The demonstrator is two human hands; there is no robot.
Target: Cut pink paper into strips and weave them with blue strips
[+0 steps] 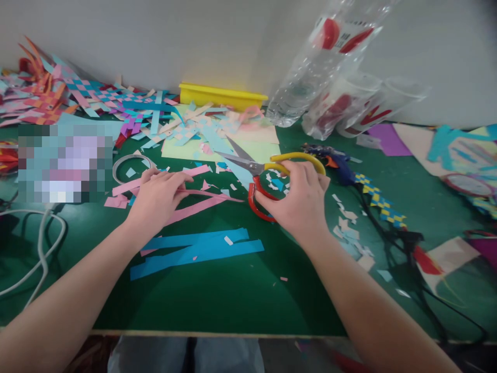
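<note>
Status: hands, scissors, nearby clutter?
Right hand gripping red-and-yellow-handled scissors, open. Left hand holding pink paper strip, apart from scissors. Blue paper strips and paper scraps nearby.

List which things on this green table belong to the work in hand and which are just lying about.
In the work:
- scissors, blades open, in the right hand
- pink strip, in the left hand
- blue strips, probably, lying close by

Apparently just lying about:
- bottle
- cups
- yellow tray
- white cable
</note>
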